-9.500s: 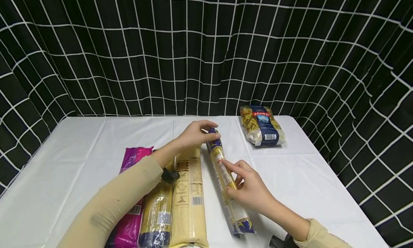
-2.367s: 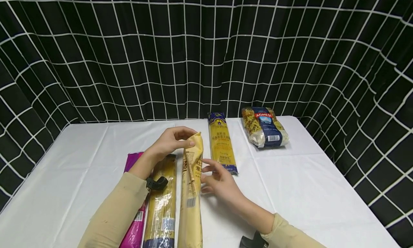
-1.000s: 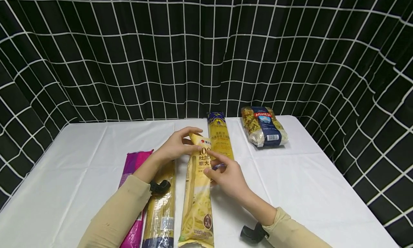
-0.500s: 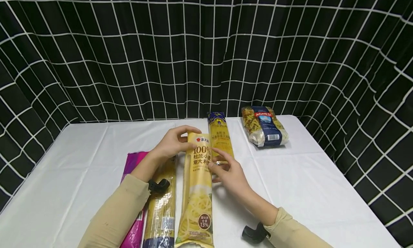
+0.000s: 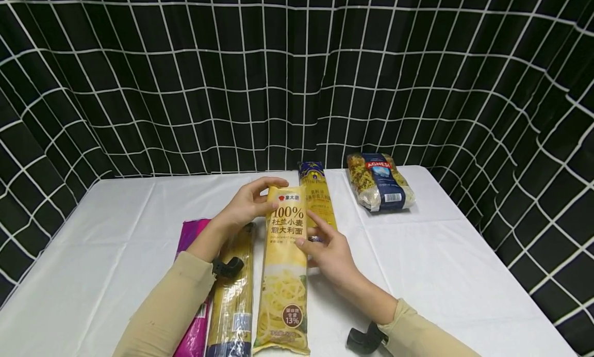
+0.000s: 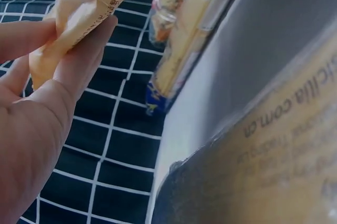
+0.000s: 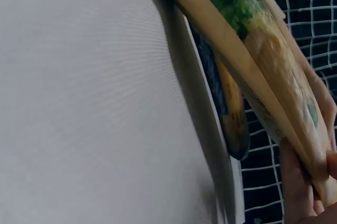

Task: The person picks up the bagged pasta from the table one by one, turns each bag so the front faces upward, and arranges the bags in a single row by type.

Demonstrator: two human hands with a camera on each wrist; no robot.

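Between both hands is a pale yellow spaghetti packet (image 5: 281, 274), its printed front with a large "100%" facing up in the head view. My left hand (image 5: 248, 205) pinches its top end, thumb on the front; the left wrist view shows the left hand (image 6: 39, 108) gripping a crumpled end of the wrapper. At the packet's right edge, my right hand (image 5: 331, 251) has its thumb on the front and other fingers partly hidden behind. The right wrist view shows the packet's (image 7: 263, 55) side and part of the right hand (image 7: 300, 192) at lower right.
Left of the packet lie a clear spaghetti packet (image 5: 232, 300) and a magenta packet (image 5: 192, 336), partly under the left arm. Behind the right hand is a blue-and-gold spaghetti packet (image 5: 317, 194). An Agnesi pasta bag (image 5: 380, 181) sits at the back right of the white-covered table (image 5: 441, 274).
The blue-and-gold packet, held earlier, now lies face up farther back. The pale yellow packet has been turned from its back to its front. Over the last half second it has levelled slightly.
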